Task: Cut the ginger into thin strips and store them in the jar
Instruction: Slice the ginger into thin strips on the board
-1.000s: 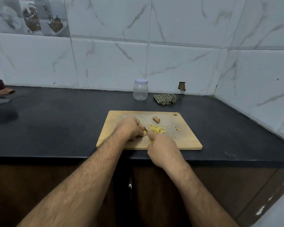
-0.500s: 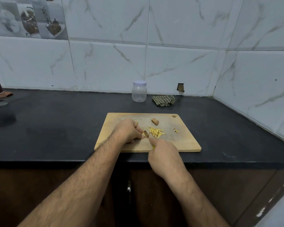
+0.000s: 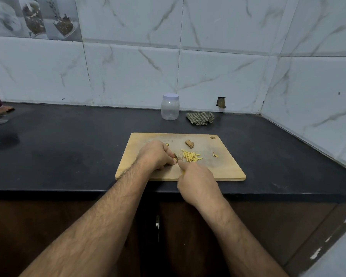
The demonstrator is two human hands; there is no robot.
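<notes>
ginger strips [image 3: 191, 156] piling up on the board [image 3: 224, 166]; left hand [image 3: 156, 156] pins a piece, right hand [image 3: 196, 182] grips the knife; chunk [image 3: 189, 143] uncut, jar [image 3: 170, 106] lidded.

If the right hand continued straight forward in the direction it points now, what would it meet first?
The right hand points up and slightly left toward the small ginger piece pinched by the left hand. It would probably meet that first, though depth is unclear.

One rectangular wooden cutting board [image 3: 224, 168], one clear plastic jar with a pale lid [image 3: 170, 108], one crumpled checked cloth [image 3: 200, 118], one brown ginger chunk [image 3: 189, 143], one heap of yellow ginger strips [image 3: 191, 156], two hands.
</notes>
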